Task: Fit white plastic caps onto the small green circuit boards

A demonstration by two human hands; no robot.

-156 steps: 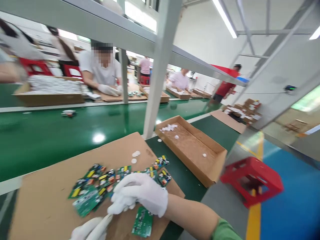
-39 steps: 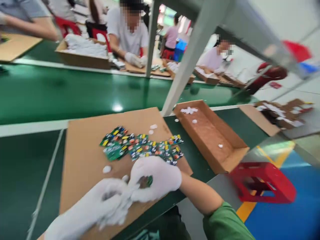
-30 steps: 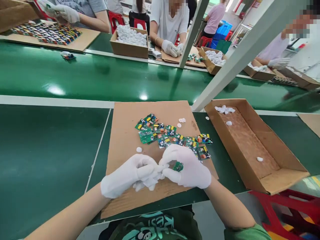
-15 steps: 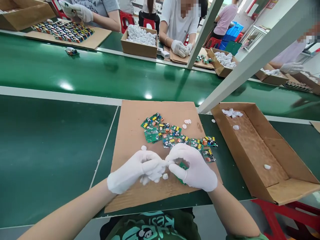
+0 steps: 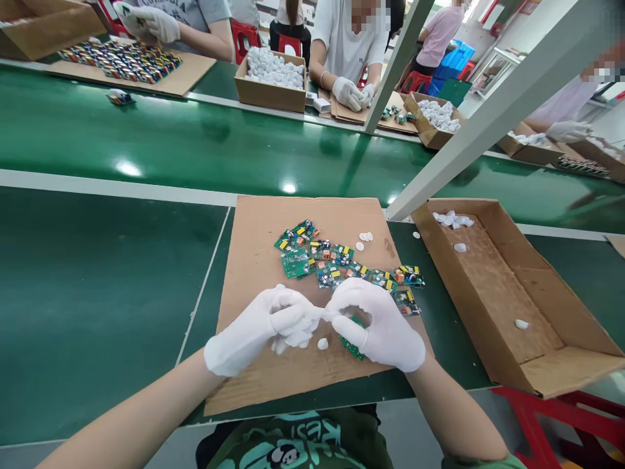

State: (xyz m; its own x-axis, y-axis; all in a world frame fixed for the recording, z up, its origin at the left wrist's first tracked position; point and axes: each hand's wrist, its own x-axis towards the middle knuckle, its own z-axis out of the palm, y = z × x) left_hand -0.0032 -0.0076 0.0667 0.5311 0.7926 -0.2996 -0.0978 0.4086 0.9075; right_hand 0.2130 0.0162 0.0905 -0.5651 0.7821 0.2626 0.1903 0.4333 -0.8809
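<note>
My left hand [image 5: 278,326], in a white glove, is closed around several small soft-looking white pieces that bulge below its fingers. My right hand [image 5: 375,326], also gloved, pinches with thumb and fingertips. A thin white strip [image 5: 322,314] spans the gap between both sets of fingertips; its exact kind is hard to tell against the gloves. Partly hidden under my right hand, a green circuit board [image 5: 350,346] lies on the cardboard sheet [image 5: 263,247]. Beside it is a loose white piece [image 5: 323,344]. Several circuit boards [image 5: 328,275] with yellow and orange parts lie just beyond my hands.
An open cardboard box [image 5: 517,280] with a few white pieces stands at the right. Small white discs [image 5: 365,237] lie on the cardboard. A grey metal post [image 5: 469,130] slants across the right. Beyond the green conveyor belt [image 5: 195,143], gloved co-workers sit with boxes of white pieces [image 5: 273,73].
My hands have drawn slightly apart, showing more of the white strip between them. On the belt, a small board assembly has moved left.
</note>
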